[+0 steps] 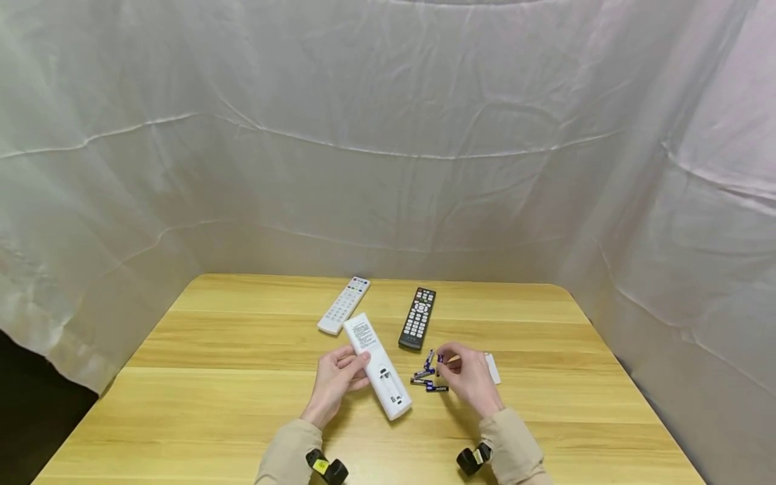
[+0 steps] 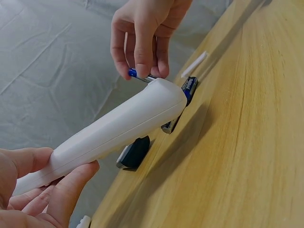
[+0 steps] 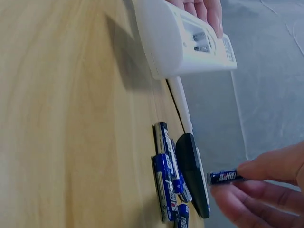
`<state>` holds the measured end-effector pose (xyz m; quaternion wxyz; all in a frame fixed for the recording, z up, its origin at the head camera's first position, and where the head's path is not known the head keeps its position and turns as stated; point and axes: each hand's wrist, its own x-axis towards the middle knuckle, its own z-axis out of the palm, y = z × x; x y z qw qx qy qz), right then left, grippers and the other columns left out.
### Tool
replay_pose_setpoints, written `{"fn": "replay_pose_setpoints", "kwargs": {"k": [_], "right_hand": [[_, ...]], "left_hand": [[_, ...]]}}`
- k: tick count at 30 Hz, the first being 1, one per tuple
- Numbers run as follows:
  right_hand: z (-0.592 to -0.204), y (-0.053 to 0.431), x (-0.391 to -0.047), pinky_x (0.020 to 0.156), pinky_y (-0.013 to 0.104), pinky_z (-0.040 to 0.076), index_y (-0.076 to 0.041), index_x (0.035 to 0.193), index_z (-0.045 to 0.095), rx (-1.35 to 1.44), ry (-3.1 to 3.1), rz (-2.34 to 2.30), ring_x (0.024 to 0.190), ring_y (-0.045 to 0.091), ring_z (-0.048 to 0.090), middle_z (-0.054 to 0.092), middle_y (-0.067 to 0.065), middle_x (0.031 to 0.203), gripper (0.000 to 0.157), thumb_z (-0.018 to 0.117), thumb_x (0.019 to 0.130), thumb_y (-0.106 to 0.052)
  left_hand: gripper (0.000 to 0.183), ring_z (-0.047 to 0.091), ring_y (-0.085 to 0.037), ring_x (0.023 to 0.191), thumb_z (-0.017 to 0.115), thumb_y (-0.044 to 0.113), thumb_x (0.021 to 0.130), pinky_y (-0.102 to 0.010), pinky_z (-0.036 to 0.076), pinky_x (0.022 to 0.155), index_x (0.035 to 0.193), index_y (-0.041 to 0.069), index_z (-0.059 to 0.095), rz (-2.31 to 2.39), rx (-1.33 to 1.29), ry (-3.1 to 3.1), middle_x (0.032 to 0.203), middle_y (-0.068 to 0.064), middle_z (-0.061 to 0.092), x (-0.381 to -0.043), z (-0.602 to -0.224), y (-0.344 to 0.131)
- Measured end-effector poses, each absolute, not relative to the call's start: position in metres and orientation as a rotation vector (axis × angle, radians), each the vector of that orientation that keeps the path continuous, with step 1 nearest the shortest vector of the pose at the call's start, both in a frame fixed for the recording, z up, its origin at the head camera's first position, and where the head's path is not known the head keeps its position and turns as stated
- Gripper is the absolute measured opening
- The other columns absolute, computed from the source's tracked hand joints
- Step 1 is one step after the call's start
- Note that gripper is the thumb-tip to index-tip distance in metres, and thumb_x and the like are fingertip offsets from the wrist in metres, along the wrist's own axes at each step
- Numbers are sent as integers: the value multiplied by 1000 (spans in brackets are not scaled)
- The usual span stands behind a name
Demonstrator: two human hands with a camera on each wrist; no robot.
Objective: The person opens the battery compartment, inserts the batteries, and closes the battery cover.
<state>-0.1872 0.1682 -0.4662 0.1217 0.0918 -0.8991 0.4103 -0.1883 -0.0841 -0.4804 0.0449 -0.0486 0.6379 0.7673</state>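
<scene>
My left hand [image 1: 339, 375] grips a white remote control [image 1: 377, 367], raised off the table with its back up and its battery compartment [image 3: 200, 40] uncovered. In my right hand [image 1: 468, 377], thumb and fingers pinch a blue and black battery [image 3: 224, 177] above the table, a little to the right of the remote. Several more batteries [image 1: 422, 374] lie loosely grouped on the wood between the two hands. A small white battery cover [image 1: 492, 368] lies partly hidden behind the right hand.
A second white remote [image 1: 344, 305] lies buttons up toward the back of the wooden table [image 1: 212, 404]. Right of it lies a black remote [image 1: 417, 318], close behind the batteries. Pale grey curtains [image 1: 388, 168] hang around the back and sides.
</scene>
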Motion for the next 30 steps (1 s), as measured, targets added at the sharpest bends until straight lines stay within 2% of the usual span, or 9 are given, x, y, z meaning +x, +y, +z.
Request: {"fn": "replay_pose_setpoints", "kwargs": {"k": [8,14,19,23,30], "right_hand": [[-468,162,-182,73,16,62,-1,100,72,436,-2544,1301,80,24,75,76,12,91,22,77,80,6],[-470,156,-179,75,24,65,-2,102,71,680,-2437,1287,80,20,74,77,13,92,24,77,81,6],[-472,148,-176,73,27,66,-2,103,70,805,-2335,1359,77,22,74,76,16,90,25,77,80,7],[-473,141,-174,71,27,66,0,103,70,843,-2299,1370,76,23,75,76,18,89,26,77,80,8],[-475,128,-168,73,24,65,2,106,66,817,-2385,1386,78,18,73,76,12,90,28,76,81,8]], "left_hand": [[41,75,-16,78,66,7,96,-29,66,71,130,-13,55,2344,-135,1941,111,-29,72,-187,-479,-84],[41,75,-16,78,66,7,96,-29,66,71,130,-13,55,2345,-139,1941,110,-28,72,-187,-479,-84],[40,75,-16,77,66,7,96,-30,66,71,130,-12,56,2343,-141,1941,109,-28,73,-187,-479,-83],[40,75,-16,78,66,7,96,-29,66,71,130,-12,56,2341,-139,1942,110,-28,72,-186,-479,-83],[41,75,-15,78,66,8,96,-29,66,71,130,-12,55,2341,-130,1934,110,-28,73,-186,-479,-83]]}}
